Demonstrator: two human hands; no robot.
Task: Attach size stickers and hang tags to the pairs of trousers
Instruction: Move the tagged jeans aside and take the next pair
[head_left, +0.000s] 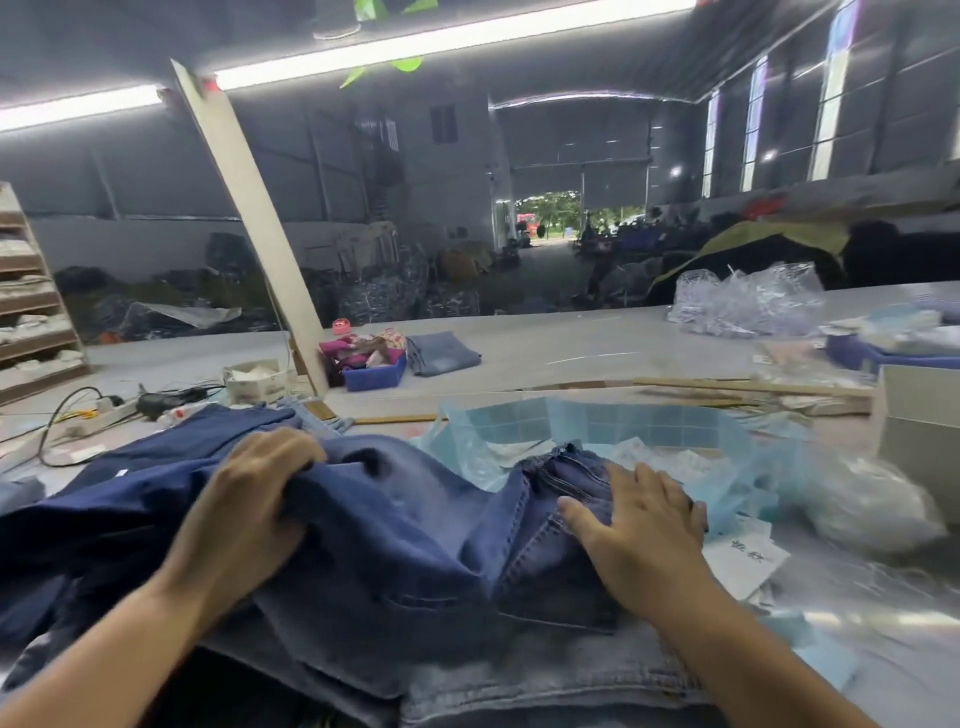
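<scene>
Two hands work the trousers (415, 545), lying left to right: left hand (249, 499) bunches cloth in curled fingers, right hand (639, 525) presses flat, spread, nearer the waistband (569, 467).

My left hand (249, 499) grips a bunched fold of the dark blue jeans (415, 540) spread at the near edge of the table (571, 348). My right hand (639, 525) lies flat on their waistband end, fingers straight. Pale blue sticker sheets (623, 423) lie just beyond them, a white paper slip (748, 561) beside my right hand. Further back stands a blue bin (375, 375) beside folded lighter jeans (442, 353).
</scene>
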